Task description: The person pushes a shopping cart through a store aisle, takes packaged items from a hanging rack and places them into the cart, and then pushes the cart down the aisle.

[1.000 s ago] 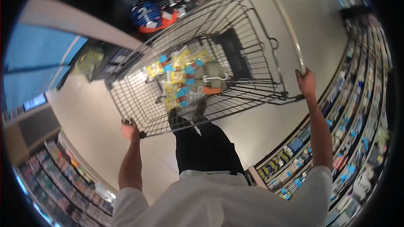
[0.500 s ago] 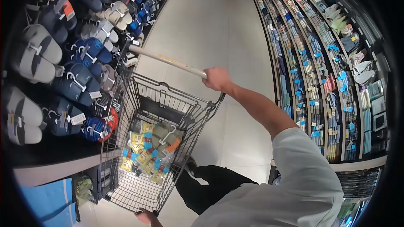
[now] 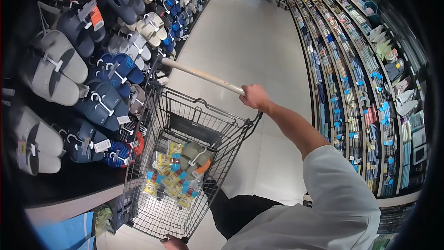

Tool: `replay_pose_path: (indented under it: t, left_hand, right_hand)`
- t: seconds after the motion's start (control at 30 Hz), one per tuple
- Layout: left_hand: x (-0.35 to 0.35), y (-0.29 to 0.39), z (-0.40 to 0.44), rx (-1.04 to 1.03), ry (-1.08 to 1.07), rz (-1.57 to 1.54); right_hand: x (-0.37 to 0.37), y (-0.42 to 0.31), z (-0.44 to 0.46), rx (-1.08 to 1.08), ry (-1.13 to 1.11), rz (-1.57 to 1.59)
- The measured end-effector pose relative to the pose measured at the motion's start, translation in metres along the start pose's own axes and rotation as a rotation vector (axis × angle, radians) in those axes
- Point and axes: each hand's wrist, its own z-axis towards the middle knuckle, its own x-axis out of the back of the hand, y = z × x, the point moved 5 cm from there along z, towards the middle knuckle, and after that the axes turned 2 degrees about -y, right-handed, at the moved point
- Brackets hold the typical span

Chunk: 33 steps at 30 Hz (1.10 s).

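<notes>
In the head view, the right hand (image 3: 255, 96) has its fingers wrapped around the pale, round bar handle (image 3: 203, 77) of a dark, metal-wire shopping cart (image 3: 194, 129), which stands beside hanging grey and blue slippers (image 3: 104, 104). Olive-green slippers (image 3: 194, 153) and small yellow-labelled packets (image 3: 171, 179) lie inside. The left hand (image 3: 175, 243) is at the cart's far end, partly cut off; its fingers' closure cannot be told.

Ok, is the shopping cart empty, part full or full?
Part full: the shopping cart holds yellow-labelled packets and olive sandals low in its basket, with bare wire mesh showing at the end away from the handle.
</notes>
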Motion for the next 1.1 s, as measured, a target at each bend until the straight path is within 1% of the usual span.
replay_pose_path:
  t: [0.03,0.13,0.2,0.23,0.27,0.3,0.37,0.5,0.57,0.63,0.7,0.8,0.9,1.03,1.1]
  left_hand:
    - [-0.003,0.005,0.000,0.010,-0.016,0.009]
    - [0.024,0.050,-0.014,0.145,-0.233,0.016]
    - [0.012,0.046,-0.016,0.078,-0.220,0.181]
    - [0.017,0.065,-0.017,0.035,-0.213,0.262]
    - [0.024,0.077,-0.019,0.188,-0.206,0.080]
    - [0.021,0.082,-0.014,0.275,-0.191,0.054]
    - [-0.012,0.052,0.002,0.217,-0.268,0.039]
    - [-0.027,0.097,-0.003,0.072,-0.040,0.013]
    - [-0.015,0.094,0.000,0.001,0.085,0.053]
    - [-0.024,0.098,0.006,0.014,0.054,0.249]
    - [-0.030,0.105,0.011,0.026,-0.019,0.162]
    - [-0.032,0.124,0.009,0.058,-0.100,0.158]
    - [-0.045,0.130,0.013,0.004,-0.059,0.147]
    - [-0.044,0.168,0.005,0.031,-0.044,0.182]
    - [-0.056,0.169,0.011,0.021,-0.016,0.194]
  right_hand:
    - [0.001,0.000,0.009,-0.009,0.007,-0.001]
    - [0.002,-0.001,0.031,-0.010,0.019,-0.022]
    - [0.010,0.006,0.042,0.007,0.032,-0.060]
    - [0.013,0.006,0.047,0.001,0.020,-0.054]
    - [0.015,0.006,0.051,-0.009,0.004,-0.046]
    - [0.015,0.006,0.054,-0.019,-0.016,-0.036]
    - [0.009,0.014,0.062,-0.020,-0.006,-0.021]
    - [0.014,0.029,0.078,-0.036,-0.032,-0.021]
    - [0.006,0.040,0.088,-0.075,-0.039,-0.015]
    - [0.015,0.039,0.093,-0.082,-0.036,0.011]
    - [0.022,0.042,0.098,-0.081,-0.025,-0.029]
    - [0.018,0.058,0.109,-0.063,-0.002,-0.042]
    - [0.020,0.071,0.116,-0.065,0.024,-0.050]
    - [0.031,0.088,0.126,-0.106,-0.017,-0.045]
    - [0.037,0.094,0.136,-0.111,-0.009,-0.041]
